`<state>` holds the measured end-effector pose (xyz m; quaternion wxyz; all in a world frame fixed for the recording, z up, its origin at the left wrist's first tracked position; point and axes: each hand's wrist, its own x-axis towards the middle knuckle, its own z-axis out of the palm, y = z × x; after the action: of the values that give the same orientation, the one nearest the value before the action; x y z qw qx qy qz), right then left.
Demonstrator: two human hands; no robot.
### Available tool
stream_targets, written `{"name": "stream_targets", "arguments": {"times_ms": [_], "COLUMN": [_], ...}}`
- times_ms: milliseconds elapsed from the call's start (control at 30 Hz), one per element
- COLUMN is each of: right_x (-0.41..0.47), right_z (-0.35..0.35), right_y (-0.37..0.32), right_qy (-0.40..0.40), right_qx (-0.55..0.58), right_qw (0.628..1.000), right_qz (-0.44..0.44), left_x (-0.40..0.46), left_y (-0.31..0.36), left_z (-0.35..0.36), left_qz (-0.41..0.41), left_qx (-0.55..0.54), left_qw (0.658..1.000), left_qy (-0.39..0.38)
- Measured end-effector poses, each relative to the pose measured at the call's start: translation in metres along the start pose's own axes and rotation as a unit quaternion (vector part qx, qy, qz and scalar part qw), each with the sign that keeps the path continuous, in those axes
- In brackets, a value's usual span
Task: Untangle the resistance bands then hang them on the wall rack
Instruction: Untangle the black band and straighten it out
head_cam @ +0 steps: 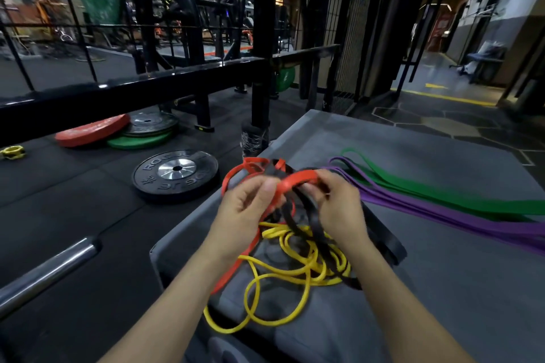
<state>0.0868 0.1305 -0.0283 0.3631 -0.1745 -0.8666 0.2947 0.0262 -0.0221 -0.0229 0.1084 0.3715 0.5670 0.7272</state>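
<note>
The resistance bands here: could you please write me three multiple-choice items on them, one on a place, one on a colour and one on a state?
1. Where do the green band and purple band lie?
A. Stretched on the grey platform, right of the hands
B. On the black weight plate
C. On a wall rack

2. What colour is the thin band coiled lowest in the tangle?
A. Blue
B. Yellow
C. White

3. What is the red band's state?
A. Hung up
B. Flat and free
C. Gripped by both hands, tangled with the black band

Answers: 1 A, both run flat across the platform. 2 B, the yellow band loops nearest. 3 C, left hand and right hand hold the red band among the black band.
</note>
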Motion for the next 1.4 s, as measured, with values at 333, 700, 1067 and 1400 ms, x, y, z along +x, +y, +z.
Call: {"name": "stream_targets", "arguments": {"times_ms": [333, 700, 1067, 1400], "right_x": [0.002, 0.036, 0.035, 0.065], "right_z": [-0.02, 0.032, 0.01, -0.063], "right_y": [0.024, 0.028, 0.0, -0.067], "right_qy": [-0.041, -0.376, -0.307, -0.186], "right_qx": [-0.102, -0.124, -0.303, -0.129], "right_qw": [0.994, 0.915, 0.898, 0.966], "right_qz": [0.016, 0.073, -0.083, -0.128], "left_x": [0.005, 0.014, 0.012, 0.076], "left_y": [-0.05, -0.073, -0.07, 0.011], "left_z": [-0.016, -0.007, -0.008, 0.011], "left_qz": [-0.115, -0.105, -0.151, 0.02], "left_qx": [0.256, 0.373, 0.328, 0.293], "left_qw": [0.96, 0.92, 0.93, 0.956], "left_qy": [0.018, 0.06, 0.071, -0.008]}}
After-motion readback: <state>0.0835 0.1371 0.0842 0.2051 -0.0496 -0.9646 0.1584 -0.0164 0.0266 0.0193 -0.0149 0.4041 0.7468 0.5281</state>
